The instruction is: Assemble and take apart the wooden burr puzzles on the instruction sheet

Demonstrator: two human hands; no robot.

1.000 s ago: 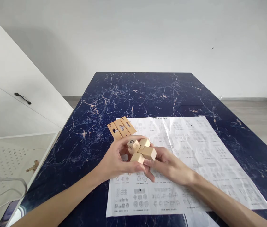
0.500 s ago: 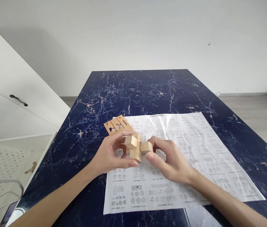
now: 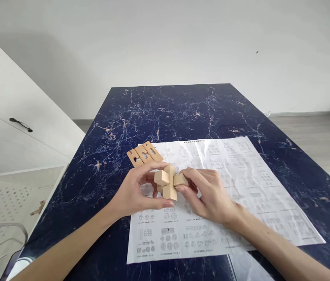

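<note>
A light wooden interlocking puzzle (image 3: 169,183) made of crossed bars is held above a printed sheet. My left hand (image 3: 138,191) grips it from the left, thumb at the near end and fingers at the far end of the upright bar. With thumb and forefinger, my right hand (image 3: 207,191) pinches the bar that sticks out to the right. The other fingers of that hand curl underneath. Just beyond my left hand lie flat wooden pieces (image 3: 145,154) with cut-outs, marked with numbers such as 2 and 3. Part of the puzzle's underside is hidden.
The creased paper sheet (image 3: 258,218) with small printed diagrams covers the near right of the dark blue marbled table (image 3: 165,113). A white cabinet (image 3: 21,101) stands at the left. Below it, a white perforated surface (image 3: 1,195) carries a small wooden piece (image 3: 38,208).
My right thumb and forefinger have closed onto the right-hand bar. The puzzle has turned slightly in my left hand. The whole view has shifted a little.
</note>
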